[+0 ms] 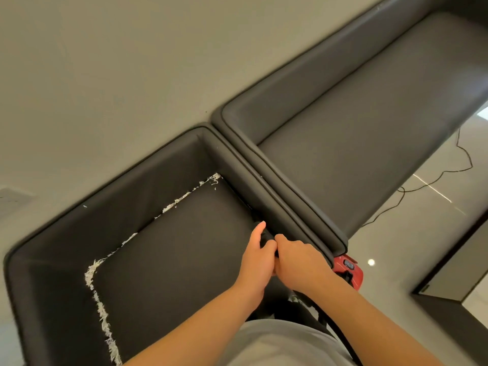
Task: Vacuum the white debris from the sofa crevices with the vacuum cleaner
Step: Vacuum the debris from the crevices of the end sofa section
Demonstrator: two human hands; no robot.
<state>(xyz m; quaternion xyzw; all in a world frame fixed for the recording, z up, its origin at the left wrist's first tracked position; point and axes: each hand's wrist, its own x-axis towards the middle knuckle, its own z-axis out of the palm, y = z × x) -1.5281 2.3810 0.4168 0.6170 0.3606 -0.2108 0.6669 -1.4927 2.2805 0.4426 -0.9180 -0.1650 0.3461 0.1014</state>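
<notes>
White shredded debris (174, 203) lines the back crevice of the dark grey sofa seat (169, 249), and more debris runs down the left crevice (101, 315). My left hand (257, 256) and my right hand (298, 262) meet at the seat's right crevice, both gripping a black vacuum nozzle (265, 236) whose tip points into the gap by the armrest (274, 207). The nozzle is mostly hidden by my fingers. The red vacuum cleaner body (348, 270) sits on the floor behind the armrest, with its black hose (332, 326) trailing down past my right forearm.
A second dark sofa (369, 133) stands to the right, armrest against armrest. A thin black cable (433, 178) snakes over the glossy floor at right. A dark low edge (449, 302) lies at the lower right. The beige wall (105, 75) runs behind both sofas.
</notes>
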